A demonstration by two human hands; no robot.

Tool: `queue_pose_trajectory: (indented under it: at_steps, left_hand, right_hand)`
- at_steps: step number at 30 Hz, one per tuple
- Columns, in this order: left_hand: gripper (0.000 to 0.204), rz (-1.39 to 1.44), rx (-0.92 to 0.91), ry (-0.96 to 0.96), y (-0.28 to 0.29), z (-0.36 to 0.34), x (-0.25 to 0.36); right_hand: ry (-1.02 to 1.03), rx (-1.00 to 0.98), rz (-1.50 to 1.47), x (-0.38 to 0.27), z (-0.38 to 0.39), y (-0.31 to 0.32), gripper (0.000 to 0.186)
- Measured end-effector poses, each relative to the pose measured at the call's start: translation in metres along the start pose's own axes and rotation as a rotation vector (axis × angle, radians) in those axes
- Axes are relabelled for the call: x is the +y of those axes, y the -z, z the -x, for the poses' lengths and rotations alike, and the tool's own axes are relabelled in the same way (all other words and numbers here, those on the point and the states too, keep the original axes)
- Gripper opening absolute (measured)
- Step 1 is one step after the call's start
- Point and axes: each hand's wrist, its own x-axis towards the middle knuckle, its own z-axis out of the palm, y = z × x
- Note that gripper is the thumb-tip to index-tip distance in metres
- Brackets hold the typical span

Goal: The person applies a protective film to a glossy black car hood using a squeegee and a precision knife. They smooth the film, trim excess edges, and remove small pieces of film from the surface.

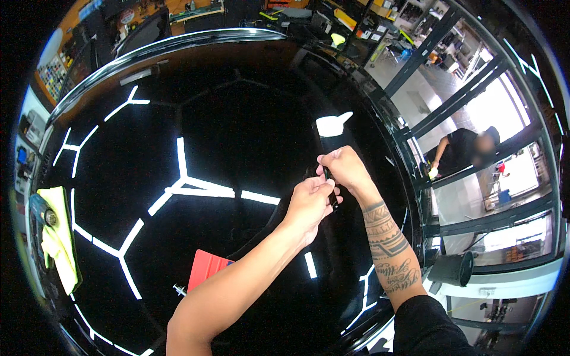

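Over a glossy black car panel [237, 130] both my hands come together, right of the middle. My left hand [312, 202] is closed on a slim black tool [335, 206], whose lower end pokes out beside the fingers. Fingers of my right hand [344, 169] pinch the upper part of the same tool, just above the left hand. Most of it is hidden by the fingers, so its exact kind does not show. Below my left forearm a red squeegee card [205, 270] lies on the panel, partly covered by the arm. Next to it is a small syringe [179, 289].
A yellow-green cloth [59, 243] lies at the panel's left edge, with a dark blue tool [43, 210] on it. Bright bent strips on the panel are lamp reflections. Past the right edge a person in black [463, 151] leans over, and a dark bucket [451, 269] stands nearer.
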Motion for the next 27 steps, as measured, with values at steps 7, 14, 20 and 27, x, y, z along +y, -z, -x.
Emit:
queue_pose_trajectory:
  at_steps: [7,14,20,27]
  left_hand:
    - [0.016,0.133,-0.166,0.229,0.009,0.031,-0.015]
    - [0.027,-0.733,-0.731,0.058,0.051,-0.021,0.075]
    - [0.019,-1.186,-0.025,-1.007,0.082,-0.188,0.120]
    - [0.018,-1.464,-0.283,-0.906,0.073,-0.213,0.108]
  right_hand:
    - [-0.019,-0.051,-0.248,-0.005,0.006,-0.004,0.029]
    - [-0.065,0.006,-0.223,0.004,0.014,-0.001,0.032]
    - [0.047,0.094,-0.014,-0.004,0.017,-0.030,0.039]
    - [0.136,0.191,0.121,0.014,0.026,-0.045,0.043]
